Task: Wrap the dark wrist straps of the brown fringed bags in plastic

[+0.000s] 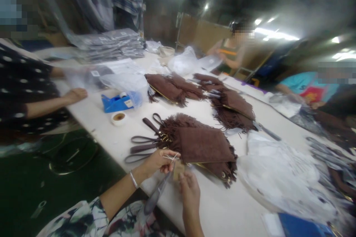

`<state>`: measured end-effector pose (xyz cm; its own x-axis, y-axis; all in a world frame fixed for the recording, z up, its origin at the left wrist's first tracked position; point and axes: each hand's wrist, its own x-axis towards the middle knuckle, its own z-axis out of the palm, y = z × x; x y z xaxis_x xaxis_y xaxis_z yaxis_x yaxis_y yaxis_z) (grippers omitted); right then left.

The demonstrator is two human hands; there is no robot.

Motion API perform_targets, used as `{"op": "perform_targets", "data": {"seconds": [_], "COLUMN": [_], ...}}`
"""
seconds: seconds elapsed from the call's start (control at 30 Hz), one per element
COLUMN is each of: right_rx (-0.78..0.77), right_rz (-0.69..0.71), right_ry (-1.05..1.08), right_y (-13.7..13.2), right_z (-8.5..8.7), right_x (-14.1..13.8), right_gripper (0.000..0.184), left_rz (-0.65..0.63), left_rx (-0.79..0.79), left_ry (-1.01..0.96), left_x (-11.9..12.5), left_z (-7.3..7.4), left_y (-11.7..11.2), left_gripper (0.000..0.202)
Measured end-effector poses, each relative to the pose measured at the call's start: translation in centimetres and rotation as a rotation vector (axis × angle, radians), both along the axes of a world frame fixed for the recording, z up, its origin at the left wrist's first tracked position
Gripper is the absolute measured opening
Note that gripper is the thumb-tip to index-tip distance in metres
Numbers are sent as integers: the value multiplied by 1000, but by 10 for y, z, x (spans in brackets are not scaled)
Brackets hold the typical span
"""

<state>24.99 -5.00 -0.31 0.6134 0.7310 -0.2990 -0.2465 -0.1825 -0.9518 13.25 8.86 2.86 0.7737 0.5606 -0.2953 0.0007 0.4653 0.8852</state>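
Observation:
My left hand (pixel 159 162) pinches a thin white string (pixel 174 157) at the near edge of a brown fringed pouch (pixel 205 144). The string runs to a small tan hang tag (pixel 178 170), which my right hand (pixel 189 187) grips between thumb and fingers. The pouch lies on top of more fringed pouches, with a gold zipper along its near side. Several dark wrist straps (pixel 144 139) with gold clasps stick out to the left of the pile. A greyish strap (pixel 157 194) hangs below my left hand over the table edge.
A blue tape dispenser (pixel 116 103) and a tape roll (pixel 119 118) stand at the left. More brown pouches (pixel 167 87) lie farther back. White plastic bags (pixel 280 166) cover the right side. A co-worker in polka dots (pixel 25 81) stands at the left; others work across the table.

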Motion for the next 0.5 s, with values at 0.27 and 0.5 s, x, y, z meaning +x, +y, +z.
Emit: {"op": "perform_targets", "data": {"seconds": [0.27,0.5], "right_rx": [60,58], "right_rz": [-143,-38], "right_ry": [70,-57], "right_y": [10,27], "right_z": [16,23], "right_x": [-13,-29], "right_gripper": [49,30], "left_rz": [-84,-34], "left_rx": [32,127], "left_ry": [-10,144], "left_x": [-7,-14], "left_z": [3,17], "left_y": [-7,-19], "left_gripper": [61,84]}}
